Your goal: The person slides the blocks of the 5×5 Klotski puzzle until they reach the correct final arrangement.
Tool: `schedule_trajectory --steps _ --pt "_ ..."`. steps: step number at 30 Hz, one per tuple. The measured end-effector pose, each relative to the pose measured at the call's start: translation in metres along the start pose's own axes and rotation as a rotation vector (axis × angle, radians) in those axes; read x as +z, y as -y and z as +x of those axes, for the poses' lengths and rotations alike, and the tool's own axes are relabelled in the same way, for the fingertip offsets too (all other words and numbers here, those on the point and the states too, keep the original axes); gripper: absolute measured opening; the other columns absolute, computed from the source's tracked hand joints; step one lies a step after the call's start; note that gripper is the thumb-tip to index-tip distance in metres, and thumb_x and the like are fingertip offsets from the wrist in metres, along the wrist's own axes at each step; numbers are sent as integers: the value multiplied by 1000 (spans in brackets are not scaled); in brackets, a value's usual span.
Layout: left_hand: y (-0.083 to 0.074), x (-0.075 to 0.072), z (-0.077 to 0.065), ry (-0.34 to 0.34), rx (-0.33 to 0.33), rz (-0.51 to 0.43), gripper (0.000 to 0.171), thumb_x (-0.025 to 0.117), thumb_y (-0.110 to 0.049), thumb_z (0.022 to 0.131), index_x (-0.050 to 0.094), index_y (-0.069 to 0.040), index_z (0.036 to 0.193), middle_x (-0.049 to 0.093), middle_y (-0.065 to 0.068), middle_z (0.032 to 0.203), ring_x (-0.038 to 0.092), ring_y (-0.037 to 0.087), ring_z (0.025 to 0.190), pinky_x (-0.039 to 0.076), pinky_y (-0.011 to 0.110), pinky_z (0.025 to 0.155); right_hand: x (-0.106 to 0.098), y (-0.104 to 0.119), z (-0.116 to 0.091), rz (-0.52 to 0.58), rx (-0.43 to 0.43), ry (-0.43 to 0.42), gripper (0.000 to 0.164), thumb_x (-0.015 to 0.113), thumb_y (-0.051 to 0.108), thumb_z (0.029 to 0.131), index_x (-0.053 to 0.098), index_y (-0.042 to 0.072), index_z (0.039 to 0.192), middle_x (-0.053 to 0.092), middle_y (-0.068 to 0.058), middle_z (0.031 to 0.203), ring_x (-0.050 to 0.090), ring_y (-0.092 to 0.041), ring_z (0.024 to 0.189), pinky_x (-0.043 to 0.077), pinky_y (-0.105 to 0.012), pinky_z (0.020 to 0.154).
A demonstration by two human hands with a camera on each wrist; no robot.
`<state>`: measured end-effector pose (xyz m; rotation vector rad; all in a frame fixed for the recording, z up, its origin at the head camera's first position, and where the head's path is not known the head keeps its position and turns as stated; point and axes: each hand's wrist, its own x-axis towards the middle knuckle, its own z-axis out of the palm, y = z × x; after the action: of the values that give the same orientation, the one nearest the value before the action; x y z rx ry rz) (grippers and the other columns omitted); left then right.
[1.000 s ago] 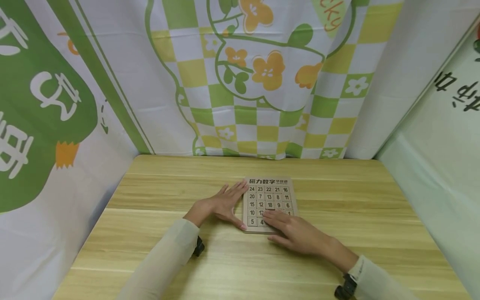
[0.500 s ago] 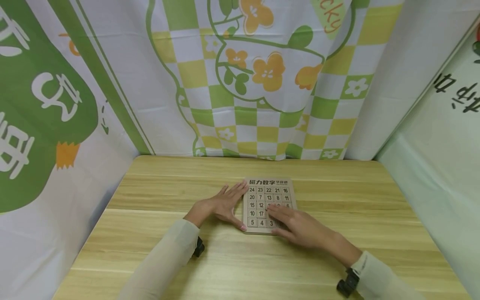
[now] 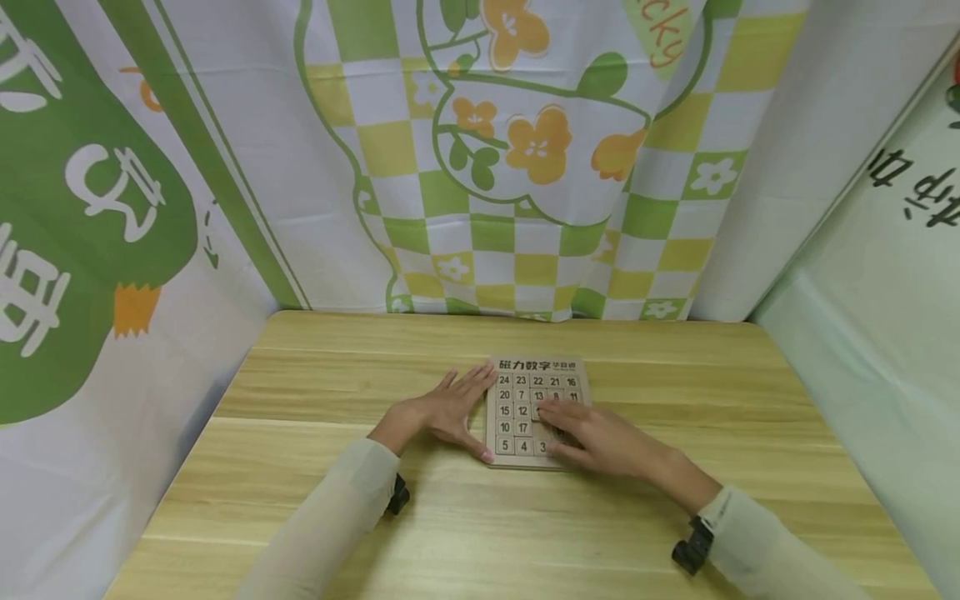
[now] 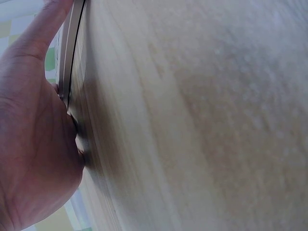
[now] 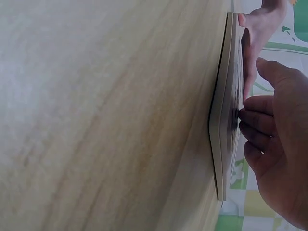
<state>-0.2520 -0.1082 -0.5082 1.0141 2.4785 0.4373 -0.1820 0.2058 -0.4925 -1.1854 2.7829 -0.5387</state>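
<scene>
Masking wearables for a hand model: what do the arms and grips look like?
Long, pale cream sleeves: left sleeve, right sleeve. Small black device by each cuff: left device, right device. Left grip and right grip are bare, no gloves.

Wooden table point(image 3: 675, 392), pale yellow-brown, streaky grain running side to side, far corners rounded. Cloth hangings behind it and along both sides. Back curtain point(image 3: 330, 258): white, with checked panel point(image 3: 450, 196) in green, yellow and white; orange flowers point(image 3: 547, 143) and green leaf shapes point(image 3: 603, 75) printed there, orange letters point(image 3: 663, 40) "cky" up top. Left hanging point(image 3: 187, 358): white, large green shape point(image 3: 112, 258) bearing white lettering point(image 3: 86, 162), jagged orange patch point(image 3: 135, 310) at its lower edge. Right hanging point(image 3: 862, 333): pale, black characters point(image 3: 930, 192) high up, bit of red point(image 3: 957, 68) near edge.
</scene>
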Motion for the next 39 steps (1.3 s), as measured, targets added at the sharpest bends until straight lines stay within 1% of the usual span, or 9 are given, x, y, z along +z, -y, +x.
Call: schedule_trajectory --steps 3,10,16,21,24,28,32,39 --pt "-1 0 0 1 0 4 142 83 -71 78 -6 -12 171 -18 6 176 -12 23 163 -8 54 131 0 0 -1 -2 1 4 63 64 42 106 53 2 154 50 -18 161 49 -41 146 42 -58 119" --pt "-1 0 -1 -4 11 16 142 83 -71 77 -4 -10 171 -17 8 176 -10 26 163 -7 56 130 4 6 -7 -32 -6 9 63 60 47 107 54 6 154 50 -16 161 50 -38 147 43 -55 118" --pt "0 -2 -1 -9 11 28 141 83 -71 78 -4 -9 171 -16 9 176 -9 29 164 -5 59 131 6 14 -15 -58 -38 -6 63 61 46 107 55 3 153 51 -17 159 53 -39 143 46 -55 116" --pt "-1 -2 -1 -6 13 35 141 83 -71 78 -4 -8 170 -13 12 177 -7 31 164 -3 60 130 6 16 -17 -81 -62 -7 62 62 45 107 56 2 151 53 -17 158 54 -39 142 47 -54 116" --pt "-2 -2 -1 -3 15 29 142 83 -71 78 -4 -8 170 -13 13 177 -7 31 164 -3 60 131 6 15 -18 -45 -37 -6 64 62 45 107 54 3 153 53 -17 158 53 -38 144 46 -54 116" --pt "-1 -1 0 1 17 27 143 82 -72 77 -5 -8 170 -14 13 177 -8 30 164 -4 59 131 3 13 -17 12 17 -12 66 62 45 107 48 7 159 47 -18 162 50 -38 147 43 -55 118" --pt "1 0 1 5 14 30 143 82 -73 77 -6 -8 170 -15 12 177 -9 30 164 -5 58 131 -2 8 -15 16 35 -28 65 63 43 106 48 9 160 47 -19 163 49 -40 147 43 -58 117" --pt "0 0 1 4 14 24 142 83 -71 78 -5 -9 170 -15 12 177 -9 29 164 -6 58 130 -9 -3 -7 -17 6 -72 65 69 37 104 52 0 154 50 -23 159 50 -42 145 42 -56 118"
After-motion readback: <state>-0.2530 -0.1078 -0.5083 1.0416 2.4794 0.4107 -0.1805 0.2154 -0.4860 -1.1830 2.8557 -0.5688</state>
